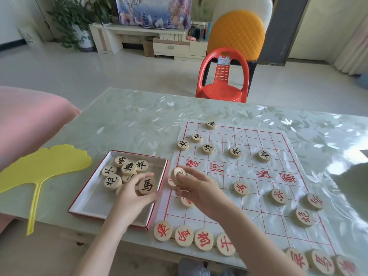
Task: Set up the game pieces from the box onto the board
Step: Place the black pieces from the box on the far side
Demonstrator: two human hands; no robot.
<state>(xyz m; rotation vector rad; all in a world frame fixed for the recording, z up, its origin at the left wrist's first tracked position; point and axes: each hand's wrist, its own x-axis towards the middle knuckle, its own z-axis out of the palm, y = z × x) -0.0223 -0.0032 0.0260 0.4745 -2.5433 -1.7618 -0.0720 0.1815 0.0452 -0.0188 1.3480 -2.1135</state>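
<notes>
A white board sheet [258, 198] with a red grid lies on the table. Round wooden pieces stand on it: black-lettered ones at the far side [235, 152], red-lettered ones along the near edge [183, 235]. An open red-rimmed box [93, 202] to its left holds several black-lettered pieces [112, 181]. My left hand [133, 193] is over the box's right side and pinches a black horse piece [147, 186]. My right hand [196, 189] is at the board's left edge and holds a black-lettered piece [178, 174], partly hiding red pieces beneath it.
A yellow leaf-shaped fan [39, 170] lies left of the box. A red plastic chair [223, 76] stands beyond the table's far edge, an orange-backed chair [237, 32] behind it. A pink cushion [25, 120] borders the table's left side.
</notes>
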